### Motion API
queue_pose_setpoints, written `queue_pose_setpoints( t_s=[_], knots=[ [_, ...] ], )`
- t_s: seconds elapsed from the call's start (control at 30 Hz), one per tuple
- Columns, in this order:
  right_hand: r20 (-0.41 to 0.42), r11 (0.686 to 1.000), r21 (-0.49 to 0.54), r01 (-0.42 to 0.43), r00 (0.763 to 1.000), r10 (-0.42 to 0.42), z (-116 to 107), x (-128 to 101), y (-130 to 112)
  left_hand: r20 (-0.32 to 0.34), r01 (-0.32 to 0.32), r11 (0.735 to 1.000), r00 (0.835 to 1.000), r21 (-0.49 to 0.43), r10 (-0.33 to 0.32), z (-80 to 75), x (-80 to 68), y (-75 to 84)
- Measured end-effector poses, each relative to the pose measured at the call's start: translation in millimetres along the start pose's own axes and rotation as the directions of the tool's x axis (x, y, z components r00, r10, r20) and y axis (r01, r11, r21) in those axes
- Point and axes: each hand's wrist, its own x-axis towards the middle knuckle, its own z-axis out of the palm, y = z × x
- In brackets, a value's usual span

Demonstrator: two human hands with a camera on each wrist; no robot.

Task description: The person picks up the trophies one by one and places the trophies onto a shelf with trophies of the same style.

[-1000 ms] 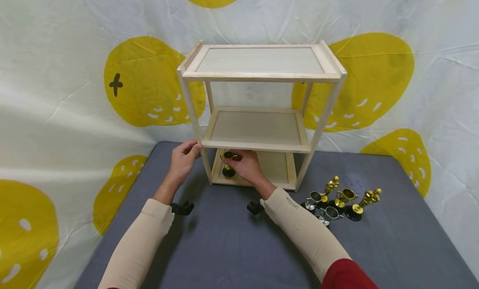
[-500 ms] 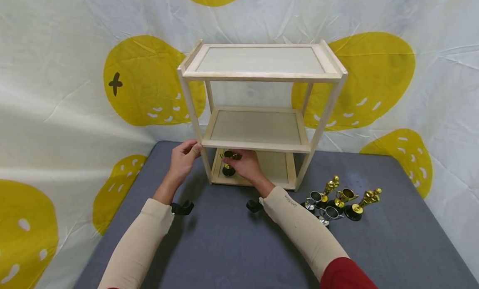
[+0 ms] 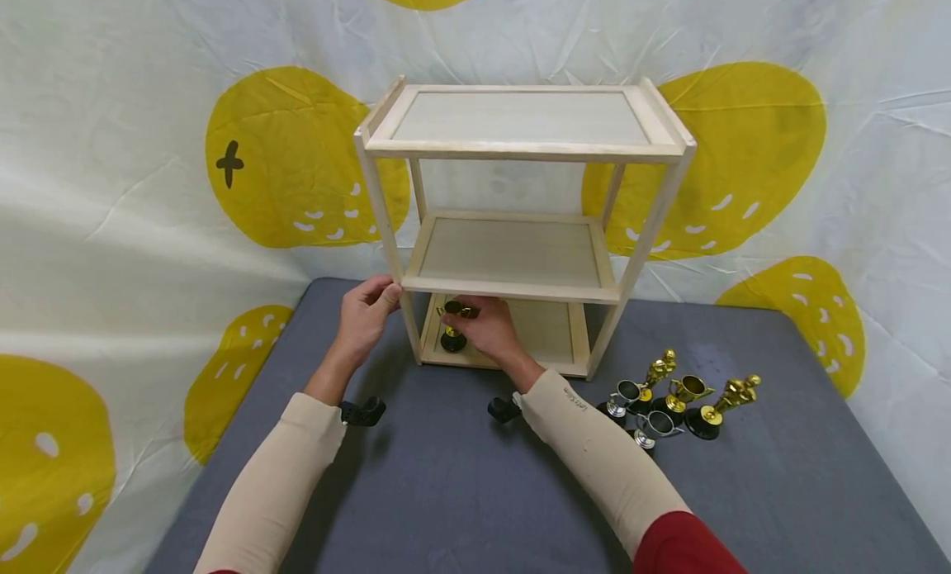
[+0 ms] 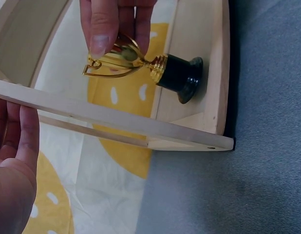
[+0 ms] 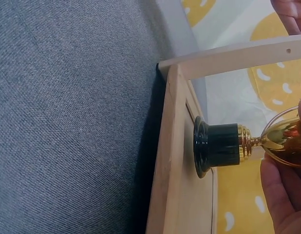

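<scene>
1. You work on a dark grey fabric-covered table (image 3: 461,491) set against a white cloth backdrop with big yellow blobs (image 3: 149,144), which closes the far side and both flanks.
2. A pale wooden 3-tier shelf rack (image 3: 520,144) stands at the far middle of the table; its top and middle tiers carry nothing.
3. Your left hand (image 3: 364,318) wraps its fingers round the rack's near left post, just under the middle tier.
4. Your right hand (image 3: 486,330) reaches under the middle tier and pinches the bowl of a small gold cup trophy on a black round base (image 4: 155,66) between thumb and fingers.
5. The trophy's base sits on the bottom tier, in its near left corner, close to the front rim.
6. To the right of the rack, near its right foot, a cluster of gold and silver mini trophies (image 3: 679,400) stands on the table.
7. Bare grey fabric stretches across the near half of the table, and the bottom tier's right part is bare.
</scene>
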Motion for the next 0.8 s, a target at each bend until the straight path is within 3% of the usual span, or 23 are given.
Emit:
queue_pose_setpoints(
  t_s=[0.37,0.8],
  knots=[
    [0.029,0.999,-0.002,-0.034,0.999,0.034,0.6,-2.4,-1.4,0.004,-0.001,1.000,1.000,0.001,0.001,-0.2,-0.7,0.2],
    [0.014,1.000,-0.029,-0.010,1.000,0.010,2.4,-2.5,2.1,-0.019,0.024,0.999,1.000,0.046,-0.023,0.3,0.6,2.0]
  ],
)
